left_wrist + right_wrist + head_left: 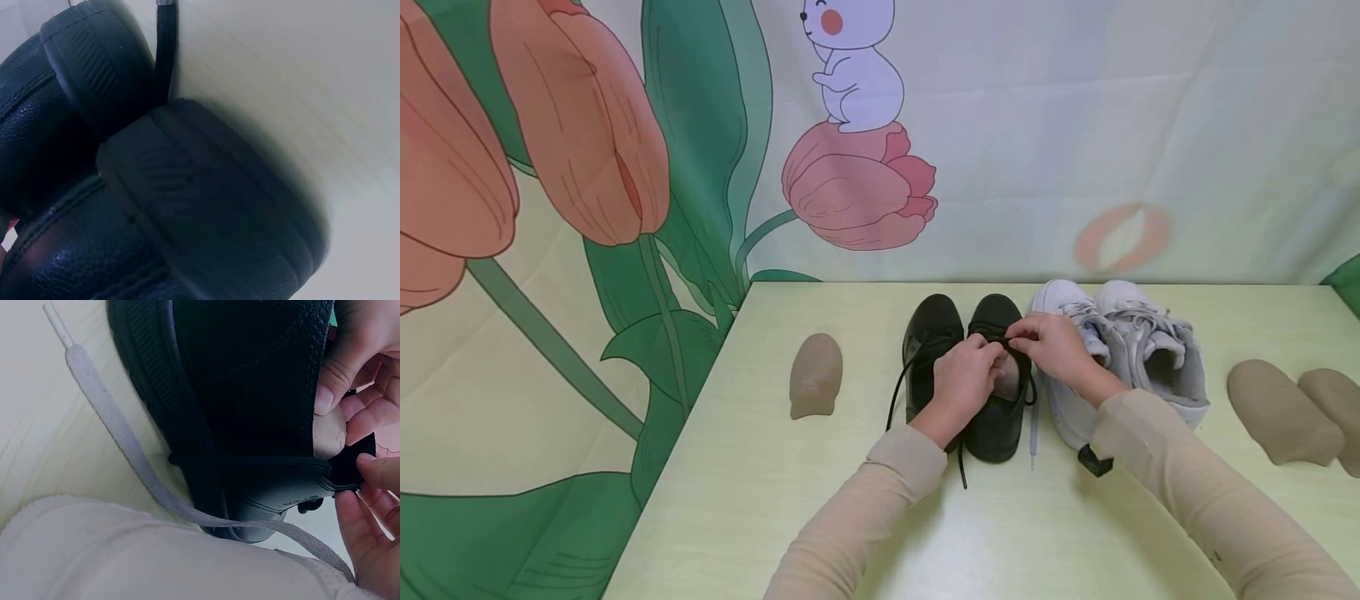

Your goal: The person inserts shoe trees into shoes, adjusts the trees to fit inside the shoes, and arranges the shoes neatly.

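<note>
A pair of black lace-up shoes stands side by side on the table, the left shoe and the right shoe. Over the right shoe's lacing, my right hand pinches the black shoelace between thumb and fingertips. My left hand comes across the left shoe, its fingers curled in at the same lacing, holding the lace there; its grip is partly hidden. Its thumb lies by the shoe opening, beside a beige insert. In the left wrist view only the heels and a lace end show.
White sneakers stand close on the right, one pale lace trailing beside the black shoe. Beige inserts lie at the left and the far right. A printed curtain hangs behind the table.
</note>
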Available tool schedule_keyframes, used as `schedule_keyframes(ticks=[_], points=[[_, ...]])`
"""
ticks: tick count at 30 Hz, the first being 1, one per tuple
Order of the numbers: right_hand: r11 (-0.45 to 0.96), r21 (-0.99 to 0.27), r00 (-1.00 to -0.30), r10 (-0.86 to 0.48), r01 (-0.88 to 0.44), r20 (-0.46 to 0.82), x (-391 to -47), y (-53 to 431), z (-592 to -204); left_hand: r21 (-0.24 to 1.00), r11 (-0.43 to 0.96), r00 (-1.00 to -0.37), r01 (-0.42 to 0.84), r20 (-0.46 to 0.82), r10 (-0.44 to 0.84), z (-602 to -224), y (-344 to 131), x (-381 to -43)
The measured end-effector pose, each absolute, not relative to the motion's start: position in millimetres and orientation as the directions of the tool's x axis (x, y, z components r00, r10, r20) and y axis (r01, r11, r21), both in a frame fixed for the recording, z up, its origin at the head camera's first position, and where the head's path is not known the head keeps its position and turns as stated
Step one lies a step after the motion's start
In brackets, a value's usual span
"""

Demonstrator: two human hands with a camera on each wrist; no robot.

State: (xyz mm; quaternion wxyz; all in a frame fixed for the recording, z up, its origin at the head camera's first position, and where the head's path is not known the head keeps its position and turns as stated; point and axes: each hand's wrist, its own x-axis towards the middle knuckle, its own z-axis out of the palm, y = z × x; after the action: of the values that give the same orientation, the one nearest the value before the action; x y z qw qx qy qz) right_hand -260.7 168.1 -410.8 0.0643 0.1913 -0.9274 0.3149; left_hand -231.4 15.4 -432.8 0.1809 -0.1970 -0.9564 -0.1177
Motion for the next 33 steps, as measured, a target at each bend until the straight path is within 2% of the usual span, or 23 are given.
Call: schedule_keyframes(ticks=[8,19,33], points=[[0.728,-0.562,-0.92,-0.314,-0.392,0.235,-260.8,167.4,-409.6,0.086,0.908,-0.849,0.409,0.4,0.345,-435.1,16.6,-232.8],[0.727,-0.552,-0.912,-0.323,-0.409,0.251,-261.3,168.3,-411.5,0.154,0.93,-0.901,0.334,0.343,0.267,-433.7,17.8,-236.4],[0.722,-0.531,-0.897,-0.355,-0.443,0.265,-259.3,168.4,-410.4,0.208,0.933,-0.917,0.294,0.338,0.214,-434.6,17.6,-238.2]])
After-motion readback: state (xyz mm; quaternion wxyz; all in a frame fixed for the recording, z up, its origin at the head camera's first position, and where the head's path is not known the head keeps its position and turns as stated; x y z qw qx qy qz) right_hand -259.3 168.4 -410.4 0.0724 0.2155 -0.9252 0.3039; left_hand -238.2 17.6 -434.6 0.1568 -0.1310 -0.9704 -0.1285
